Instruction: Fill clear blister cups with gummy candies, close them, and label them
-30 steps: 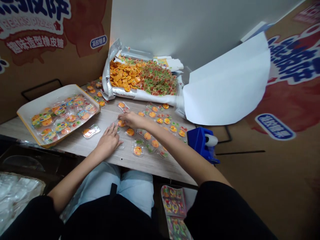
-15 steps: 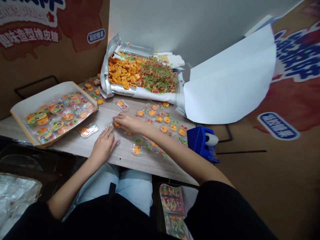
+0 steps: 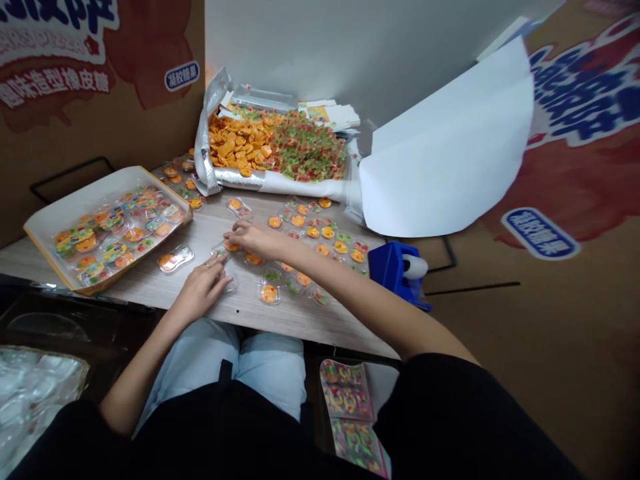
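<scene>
Head view: round orange gummy disc [image 3: 231, 245] in clear plastic blister tray [image 3: 219, 251], beneath fingertips of right hand [image 3: 257, 241]. Right fingers half-curled, touching disc; firm grip cannot be determined. Left hand [image 3: 200, 288] spread loosely, fingertips at tray.

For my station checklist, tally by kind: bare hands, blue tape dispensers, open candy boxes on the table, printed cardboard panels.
Bare hands: 2 (left hand, right hand)
Blue tape dispenser: 1
Open candy box: 1
Printed cardboard panels: 2
Total: 6
</scene>
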Demonstrator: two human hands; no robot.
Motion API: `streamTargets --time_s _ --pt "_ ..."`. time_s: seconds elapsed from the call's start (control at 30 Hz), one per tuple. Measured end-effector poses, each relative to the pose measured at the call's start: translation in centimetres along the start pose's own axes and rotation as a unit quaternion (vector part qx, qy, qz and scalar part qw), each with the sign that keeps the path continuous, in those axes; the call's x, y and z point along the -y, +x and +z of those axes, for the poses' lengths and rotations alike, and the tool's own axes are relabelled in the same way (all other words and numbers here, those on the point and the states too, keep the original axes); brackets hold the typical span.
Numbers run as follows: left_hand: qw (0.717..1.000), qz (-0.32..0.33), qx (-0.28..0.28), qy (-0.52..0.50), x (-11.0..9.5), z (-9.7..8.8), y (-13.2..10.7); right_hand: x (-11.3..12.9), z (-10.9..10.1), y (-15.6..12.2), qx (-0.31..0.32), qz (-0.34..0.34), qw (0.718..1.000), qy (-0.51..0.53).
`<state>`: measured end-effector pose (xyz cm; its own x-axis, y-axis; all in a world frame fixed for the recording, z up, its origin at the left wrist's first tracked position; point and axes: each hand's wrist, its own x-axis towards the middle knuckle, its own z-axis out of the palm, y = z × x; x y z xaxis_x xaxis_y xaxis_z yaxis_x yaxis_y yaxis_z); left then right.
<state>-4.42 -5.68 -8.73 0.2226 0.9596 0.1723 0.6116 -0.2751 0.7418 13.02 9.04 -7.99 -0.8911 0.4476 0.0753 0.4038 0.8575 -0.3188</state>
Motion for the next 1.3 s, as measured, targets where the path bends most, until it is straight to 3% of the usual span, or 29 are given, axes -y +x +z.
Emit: streamTargets --time_s 0.1,0.2,0.3,0.37,0.53,0.63,0.73,0.83,0.9,0.97,1.07,1.23,1.3 --pt "0.984 -0.049 -0.132 -0.113 0.0 -1.0 -1.0 0.0 -0.9 -0.9 0.03 0.015 0.995 -0.096" --pt "0.932 -0.159 -0.219 -0.24 -0.4 -1.6 -2.6 -0.4 -2.2 -1.2 0.034 0.055 0.986 -0.156" --pt "0.878 -0.238 -0.235 -0.343 -0.9 -1.7 -3.8 -0.1 -2.8 0.7 0.011 0.091 0.981 -0.174" --pt "0.851 -0.27 -0.241 -0.38 -1.1 -1.5 -4.1 0.7 -2.4 3.2 -0.011 0.079 0.983 -0.166" --pt "0.814 -0.308 -0.216 -0.442 -1.2 -1.3 -4.7 2.8 -0.3 9.1 -0.001 0.052 0.983 -0.173" --pt "0.821 -0.292 -0.196 -0.45 -0.9 -1.9 -5.5 3.8 0.5 8.9 0.011 0.067 0.984 -0.165" --pt "0.843 -0.268 -0.195 -0.423 -0.4 -2.5 -5.6 5.2 0.5 6.1 0.011 0.075 0.986 -0.151" --pt "0.865 -0.251 -0.173 -0.399 0.0 -2.6 -4.4 7.1 -0.4 2.1 -0.07 0.094 0.989 -0.09" --pt "0.875 -0.243 -0.142 -0.394 0.2 -2.6 -3.1 8.2 -1.0 -0.3 -0.138 0.045 0.989 -0.007" --pt "0.883 -0.226 -0.112 -0.395 0.2 -2.5 -1.7 8.8 -1.2 -2.1 -0.141 -0.049 0.986 0.069" --pt "0.892 -0.191 -0.068 -0.404 -0.1 -2.3 -0.2 8.5 -0.6 -3.4 -0.1 -0.104 0.983 0.117" --pt "0.893 -0.172 -0.026 -0.415 -0.1 -1.4 0.1 6.1 0.0 -2.7 -0.063 -0.07 0.978 0.188" --pt "0.917 -0.174 -0.053 -0.354 0.2 -0.9 -0.1 5.0 -0.4 -2.3 -0.057 -0.038 0.979 0.194"
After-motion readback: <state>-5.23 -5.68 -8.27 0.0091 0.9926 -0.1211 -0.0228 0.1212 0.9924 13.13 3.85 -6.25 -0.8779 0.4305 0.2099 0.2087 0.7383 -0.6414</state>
